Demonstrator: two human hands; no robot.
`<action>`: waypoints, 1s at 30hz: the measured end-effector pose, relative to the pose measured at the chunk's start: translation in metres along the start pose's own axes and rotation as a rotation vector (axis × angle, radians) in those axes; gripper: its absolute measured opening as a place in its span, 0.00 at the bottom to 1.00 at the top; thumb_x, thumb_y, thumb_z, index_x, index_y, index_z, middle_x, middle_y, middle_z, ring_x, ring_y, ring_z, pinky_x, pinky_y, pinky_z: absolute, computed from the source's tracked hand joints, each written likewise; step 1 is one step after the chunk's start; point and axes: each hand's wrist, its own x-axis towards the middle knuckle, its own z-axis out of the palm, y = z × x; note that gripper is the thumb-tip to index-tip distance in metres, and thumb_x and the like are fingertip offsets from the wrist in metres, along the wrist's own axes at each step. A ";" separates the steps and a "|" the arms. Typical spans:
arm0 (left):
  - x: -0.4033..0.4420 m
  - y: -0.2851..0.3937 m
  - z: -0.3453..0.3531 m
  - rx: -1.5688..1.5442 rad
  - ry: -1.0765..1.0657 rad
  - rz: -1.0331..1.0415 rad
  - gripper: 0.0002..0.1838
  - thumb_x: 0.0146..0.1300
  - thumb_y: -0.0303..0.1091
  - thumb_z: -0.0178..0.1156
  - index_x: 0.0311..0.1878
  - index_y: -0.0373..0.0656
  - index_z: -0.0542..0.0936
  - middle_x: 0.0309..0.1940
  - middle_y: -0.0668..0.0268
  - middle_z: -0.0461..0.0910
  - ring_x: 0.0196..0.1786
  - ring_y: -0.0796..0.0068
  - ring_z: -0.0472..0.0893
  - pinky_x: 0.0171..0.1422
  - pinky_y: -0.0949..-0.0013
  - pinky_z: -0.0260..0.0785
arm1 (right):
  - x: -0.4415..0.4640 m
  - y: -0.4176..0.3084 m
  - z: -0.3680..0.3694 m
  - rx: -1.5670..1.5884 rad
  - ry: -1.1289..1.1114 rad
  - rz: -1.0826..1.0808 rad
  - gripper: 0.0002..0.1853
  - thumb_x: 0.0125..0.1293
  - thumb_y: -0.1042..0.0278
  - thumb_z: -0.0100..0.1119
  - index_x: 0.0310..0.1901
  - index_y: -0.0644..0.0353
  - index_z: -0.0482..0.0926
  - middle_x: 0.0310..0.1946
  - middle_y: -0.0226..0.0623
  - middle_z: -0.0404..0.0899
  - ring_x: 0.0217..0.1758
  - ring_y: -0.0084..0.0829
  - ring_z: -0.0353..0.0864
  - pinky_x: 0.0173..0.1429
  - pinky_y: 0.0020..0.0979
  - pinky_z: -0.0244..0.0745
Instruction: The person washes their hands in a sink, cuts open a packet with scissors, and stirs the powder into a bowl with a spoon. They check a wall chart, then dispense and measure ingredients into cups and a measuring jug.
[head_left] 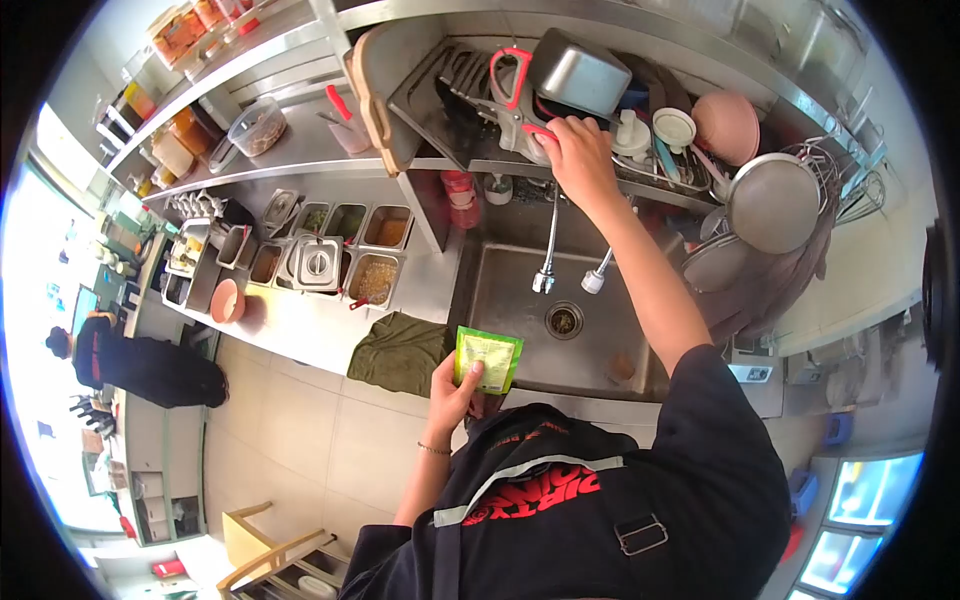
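Observation:
My left hand (457, 392) is closed on a green packet (487, 358), thumb across its front, beside the sink's left front corner. Up on the shelf above the sink, my right hand (582, 155) reaches to the red handle of a pair of scissors (512, 85), its fingers closed around the lower loop. A metal container (580, 72) lies tilted just behind that hand. To its right is a white bottle-like item (632, 135). The steel sink (510, 310) with two faucets (544, 278) lies below my right forearm. A dark green cloth (400, 352) rests left of the packet.
Food pans (375, 278) and an orange bowl (228, 300) stand on the left counter. Strainers (775, 203) and a pink bowl (726, 128) are at the right of the shelf. Another person (150, 362) is at the far left. A wooden chair (255, 545) stands at lower left.

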 end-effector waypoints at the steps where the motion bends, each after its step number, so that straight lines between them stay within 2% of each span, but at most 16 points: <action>1: -0.004 -0.006 -0.002 -0.051 0.039 0.049 0.14 0.75 0.38 0.61 0.50 0.36 0.79 0.29 0.69 0.82 0.19 0.86 0.75 0.20 0.79 0.67 | 0.000 -0.001 0.002 0.031 0.051 -0.010 0.10 0.69 0.60 0.62 0.41 0.57 0.80 0.36 0.35 0.80 0.43 0.43 0.77 0.43 0.45 0.69; 7: -0.013 -0.010 -0.014 -0.081 0.076 0.079 0.14 0.75 0.39 0.61 0.51 0.36 0.79 0.30 0.69 0.82 0.20 0.83 0.78 0.22 0.77 0.69 | 0.013 -0.018 -0.012 0.218 0.110 0.006 0.09 0.70 0.63 0.62 0.43 0.60 0.80 0.38 0.40 0.81 0.43 0.46 0.82 0.44 0.46 0.70; 11: -0.009 -0.014 -0.022 0.006 0.080 0.088 0.15 0.75 0.40 0.61 0.51 0.36 0.79 0.31 0.70 0.83 0.25 0.86 0.78 0.25 0.78 0.69 | 0.013 -0.030 -0.024 0.464 0.116 0.061 0.11 0.69 0.66 0.65 0.45 0.66 0.81 0.36 0.44 0.84 0.38 0.50 0.83 0.42 0.39 0.78; 13: -0.007 -0.012 -0.028 0.054 0.088 0.082 0.15 0.75 0.40 0.61 0.51 0.35 0.79 0.32 0.71 0.83 0.28 0.87 0.78 0.27 0.79 0.69 | 0.001 -0.032 -0.025 0.784 -0.034 0.219 0.12 0.69 0.64 0.66 0.45 0.65 0.81 0.35 0.46 0.85 0.37 0.47 0.84 0.43 0.35 0.78; 15: -0.005 -0.007 -0.028 0.030 0.088 0.052 0.16 0.75 0.40 0.61 0.52 0.34 0.80 0.36 0.71 0.84 0.36 0.87 0.78 0.37 0.78 0.71 | -0.002 -0.033 -0.027 0.846 -0.103 0.237 0.11 0.70 0.65 0.66 0.44 0.64 0.81 0.34 0.45 0.85 0.37 0.39 0.87 0.44 0.32 0.78; 16: -0.003 -0.005 -0.025 -0.007 0.093 0.080 0.16 0.75 0.40 0.61 0.53 0.34 0.80 0.40 0.70 0.84 0.40 0.85 0.79 0.45 0.75 0.73 | -0.001 -0.032 -0.030 0.715 -0.029 0.086 0.10 0.70 0.66 0.65 0.46 0.63 0.81 0.33 0.44 0.85 0.36 0.35 0.87 0.44 0.31 0.78; 17: -0.001 -0.003 -0.023 -0.004 0.093 0.073 0.16 0.75 0.40 0.61 0.53 0.34 0.80 0.40 0.70 0.84 0.40 0.85 0.79 0.45 0.75 0.73 | 0.002 -0.033 -0.033 0.582 0.045 -0.067 0.10 0.70 0.67 0.65 0.48 0.62 0.82 0.32 0.43 0.85 0.36 0.31 0.87 0.44 0.30 0.78; 18: 0.000 -0.001 -0.023 -0.008 0.096 0.077 0.17 0.75 0.40 0.61 0.53 0.34 0.80 0.41 0.69 0.84 0.42 0.84 0.79 0.48 0.74 0.73 | -0.001 -0.029 -0.040 0.628 -0.187 0.064 0.15 0.72 0.65 0.62 0.56 0.62 0.81 0.40 0.39 0.87 0.44 0.25 0.86 0.49 0.29 0.77; 19: 0.001 0.000 -0.024 -0.012 0.101 0.079 0.17 0.75 0.39 0.61 0.53 0.33 0.80 0.42 0.69 0.84 0.43 0.83 0.79 0.50 0.73 0.73 | -0.008 -0.027 -0.040 0.635 -0.193 0.070 0.15 0.72 0.65 0.62 0.56 0.62 0.81 0.40 0.39 0.87 0.44 0.25 0.86 0.49 0.29 0.77; 21: 0.003 -0.003 -0.030 0.058 0.100 0.025 0.16 0.75 0.39 0.61 0.53 0.33 0.79 0.43 0.67 0.84 0.45 0.83 0.79 0.51 0.73 0.73 | -0.033 -0.025 -0.037 1.204 -0.263 0.215 0.20 0.72 0.65 0.62 0.62 0.63 0.79 0.52 0.33 0.85 0.53 0.22 0.81 0.58 0.27 0.74; 22: 0.005 -0.002 -0.027 0.034 0.121 0.053 0.16 0.75 0.39 0.61 0.54 0.33 0.79 0.43 0.68 0.83 0.45 0.83 0.78 0.51 0.73 0.73 | -0.054 -0.015 -0.039 1.253 -0.412 0.422 0.24 0.73 0.66 0.61 0.67 0.64 0.75 0.60 0.28 0.79 0.60 0.20 0.76 0.66 0.26 0.68; 25: 0.010 -0.003 -0.022 0.032 0.175 0.091 0.17 0.75 0.39 0.60 0.54 0.33 0.79 0.44 0.67 0.83 0.46 0.82 0.78 0.52 0.72 0.73 | -0.123 0.003 -0.055 1.224 -0.581 0.591 0.30 0.71 0.67 0.61 0.72 0.62 0.68 0.58 0.26 0.75 0.60 0.20 0.72 0.69 0.24 0.63; 27: 0.014 -0.005 -0.021 0.033 0.189 0.086 0.17 0.76 0.38 0.60 0.56 0.33 0.78 0.46 0.67 0.84 0.48 0.82 0.78 0.55 0.73 0.72 | -0.170 0.009 -0.064 1.219 -0.554 0.612 0.34 0.71 0.65 0.61 0.76 0.62 0.62 0.55 0.24 0.70 0.58 0.18 0.69 0.68 0.25 0.63; 28: 0.016 -0.006 -0.020 0.011 0.183 0.092 0.17 0.76 0.39 0.60 0.57 0.33 0.78 0.47 0.67 0.84 0.49 0.82 0.78 0.55 0.72 0.72 | -0.191 0.014 -0.068 1.260 -0.581 0.691 0.37 0.71 0.56 0.62 0.76 0.62 0.62 0.54 0.24 0.69 0.54 0.18 0.67 0.61 0.23 0.63; 29: 0.018 -0.007 -0.019 -0.013 0.170 0.100 0.18 0.76 0.39 0.59 0.58 0.33 0.78 0.48 0.67 0.83 0.50 0.82 0.78 0.56 0.72 0.72 | -0.215 0.018 -0.070 1.264 -0.597 0.691 0.37 0.71 0.56 0.62 0.76 0.62 0.62 0.54 0.24 0.69 0.54 0.18 0.67 0.61 0.23 0.63; 30: 0.022 -0.010 -0.019 -0.018 0.177 0.095 0.18 0.76 0.39 0.59 0.58 0.33 0.78 0.48 0.67 0.83 0.50 0.82 0.78 0.56 0.72 0.72 | -0.238 0.024 -0.073 1.391 -0.554 0.715 0.38 0.73 0.52 0.58 0.78 0.62 0.58 0.63 0.28 0.67 0.59 0.17 0.67 0.60 0.23 0.63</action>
